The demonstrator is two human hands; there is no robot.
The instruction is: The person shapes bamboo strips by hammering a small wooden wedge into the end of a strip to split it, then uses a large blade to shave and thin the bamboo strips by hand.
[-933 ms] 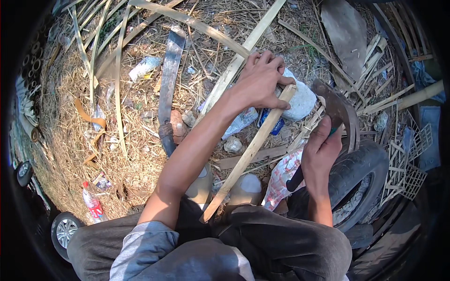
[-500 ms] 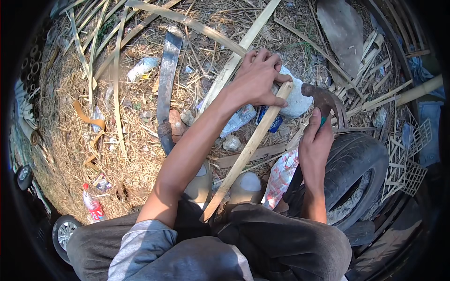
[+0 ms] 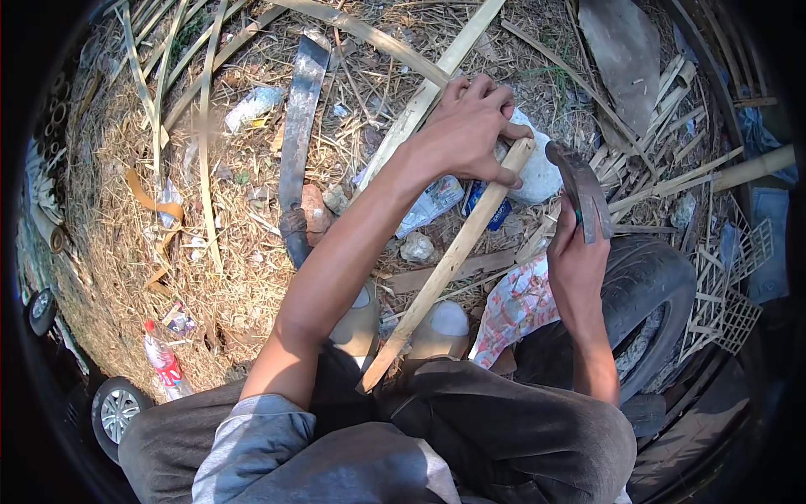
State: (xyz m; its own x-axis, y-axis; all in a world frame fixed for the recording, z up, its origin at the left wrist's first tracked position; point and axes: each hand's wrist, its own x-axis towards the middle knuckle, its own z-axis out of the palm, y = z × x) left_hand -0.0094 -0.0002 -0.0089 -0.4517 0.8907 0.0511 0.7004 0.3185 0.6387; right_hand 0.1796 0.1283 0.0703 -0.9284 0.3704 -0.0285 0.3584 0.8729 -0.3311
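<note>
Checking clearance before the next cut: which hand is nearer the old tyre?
Right. The right hand holds the curved blade just above the tyre, its wrist over the rim. The left hand grips the bamboo strip farther up and left.

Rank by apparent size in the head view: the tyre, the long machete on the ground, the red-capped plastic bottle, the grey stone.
1. Tyre, partly hidden by the right leg
2. Long machete
3. Red-capped plastic bottle
4. Grey stone

Fisheye bending shrinks things near the rim, so the bottle's size is less sure.

left hand (image 3: 466, 126) gripping bamboo strip (image 3: 445, 269) — right hand (image 3: 575, 265), curved blade (image 3: 579, 189)
</note>
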